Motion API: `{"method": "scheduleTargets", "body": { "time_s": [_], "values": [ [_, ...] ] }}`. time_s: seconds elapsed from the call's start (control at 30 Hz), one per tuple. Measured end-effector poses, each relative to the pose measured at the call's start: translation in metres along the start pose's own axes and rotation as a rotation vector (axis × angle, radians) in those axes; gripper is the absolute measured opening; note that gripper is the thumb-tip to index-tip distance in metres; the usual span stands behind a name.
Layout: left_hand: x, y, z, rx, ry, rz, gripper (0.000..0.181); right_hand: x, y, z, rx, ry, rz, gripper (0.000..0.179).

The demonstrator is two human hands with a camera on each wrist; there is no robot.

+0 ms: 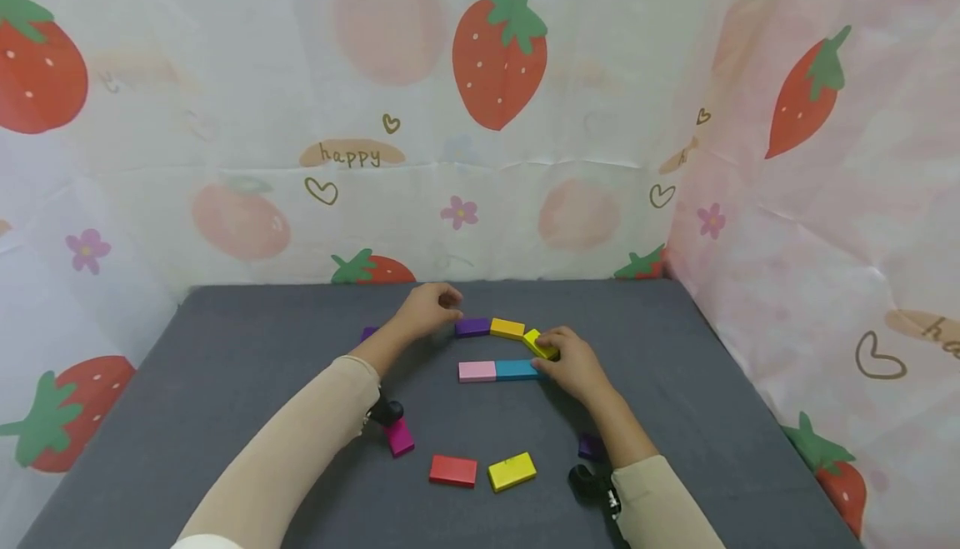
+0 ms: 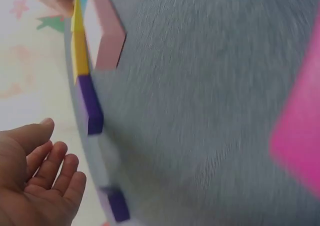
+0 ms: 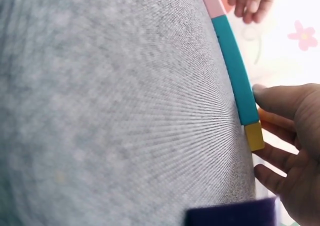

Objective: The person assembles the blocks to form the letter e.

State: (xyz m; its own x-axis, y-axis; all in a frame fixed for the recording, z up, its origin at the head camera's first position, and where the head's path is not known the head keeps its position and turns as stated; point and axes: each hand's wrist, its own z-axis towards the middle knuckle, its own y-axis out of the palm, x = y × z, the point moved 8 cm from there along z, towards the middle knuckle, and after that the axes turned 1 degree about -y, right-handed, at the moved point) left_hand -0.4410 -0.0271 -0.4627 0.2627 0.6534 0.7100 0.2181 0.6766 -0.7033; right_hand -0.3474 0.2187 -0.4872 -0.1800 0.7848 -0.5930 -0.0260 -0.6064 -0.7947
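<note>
On the grey cloth, a bent row holds a purple block, an orange-yellow block and a yellow block. My right hand pinches that yellow block at the row's right end, thumb on the near side. Just in front lie a pink block and a blue block, end to end; the thumb covers the blue one's right end. Left of the purple block hovers my left hand, its fingers loosely bent with nothing in them. In the left wrist view this hand is apart from the blocks.
Another purple block is partly hidden behind the left forearm. Nearer lie a magenta block, a red block, a second yellow block and a dark purple block beside the right wrist. A strawberry-print curtain stands behind the table.
</note>
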Motion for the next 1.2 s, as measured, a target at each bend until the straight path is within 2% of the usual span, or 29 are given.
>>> {"method": "scheduleTargets", "body": {
  "time_s": [0.13, 0.27, 0.43, 0.6, 0.73, 0.97, 1.2],
  "values": [
    [-0.003, -0.02, -0.002, 0.011, 0.025, -0.008, 0.039, 0.001, -0.002, 0.001, -0.004, 0.002, -0.006, 0.04],
    [-0.013, -0.04, -0.003, 0.023, 0.022, -0.008, 0.044, 0.002, -0.005, 0.003, -0.004, 0.007, -0.015, 0.04],
    [-0.032, -0.051, -0.003, 0.023, -0.01, 0.012, 0.048, 0.003, -0.005, 0.004, -0.006, 0.015, -0.018, 0.04],
    [-0.051, -0.049, 0.001, 0.014, -0.034, 0.048, 0.056, 0.003, -0.005, 0.003, -0.003, 0.025, -0.012, 0.04],
    [-0.06, -0.042, 0.004, 0.002, -0.061, 0.055, 0.064, 0.002, -0.005, 0.001, 0.002, 0.026, -0.007, 0.041],
    [-0.062, -0.031, 0.004, -0.005, -0.077, 0.109, 0.072, 0.001, -0.004, 0.0, 0.008, 0.019, -0.009, 0.04],
    [-0.063, -0.028, 0.002, -0.011, -0.102, 0.133, 0.075, -0.001, -0.002, -0.001, 0.008, 0.019, -0.002, 0.039]
  ]
}}
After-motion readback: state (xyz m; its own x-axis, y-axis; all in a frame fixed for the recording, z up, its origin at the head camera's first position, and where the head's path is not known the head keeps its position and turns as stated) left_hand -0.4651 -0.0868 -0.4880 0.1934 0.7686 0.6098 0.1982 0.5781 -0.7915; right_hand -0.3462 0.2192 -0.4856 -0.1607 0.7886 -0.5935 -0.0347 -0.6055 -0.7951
